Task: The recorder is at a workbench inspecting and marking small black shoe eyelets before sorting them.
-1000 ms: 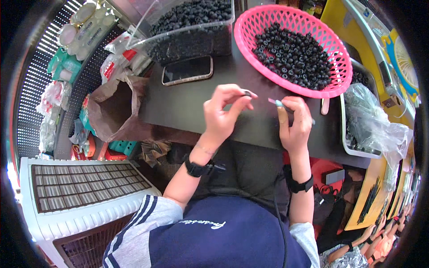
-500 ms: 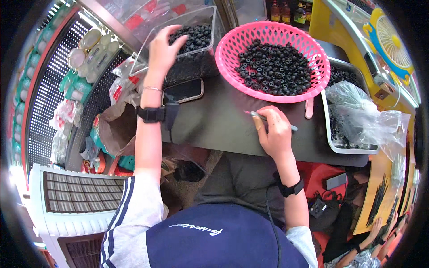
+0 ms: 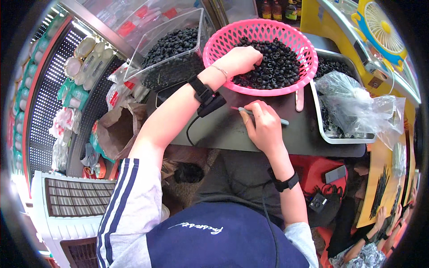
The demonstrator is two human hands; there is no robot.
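Left hand (image 3: 241, 60) was reaching into the pink basket (image 3: 214, 49), fingers curled among the black rings (image 3: 277, 67). Right hand (image 3: 263, 127) gripped a thin pale tool (image 3: 270, 118) over the dark table (image 3: 223, 129), near and below the basket, its long axis running left to right.

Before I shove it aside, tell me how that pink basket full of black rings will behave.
The pink basket looks like thin openwork plastic, so it would probably flex rather than stay stiff. Heaped with small black rings, it likely feels heavy for its size. Its round bottom on the smooth dark table suggests it slides easily; the left hand reaching inside may steady it.
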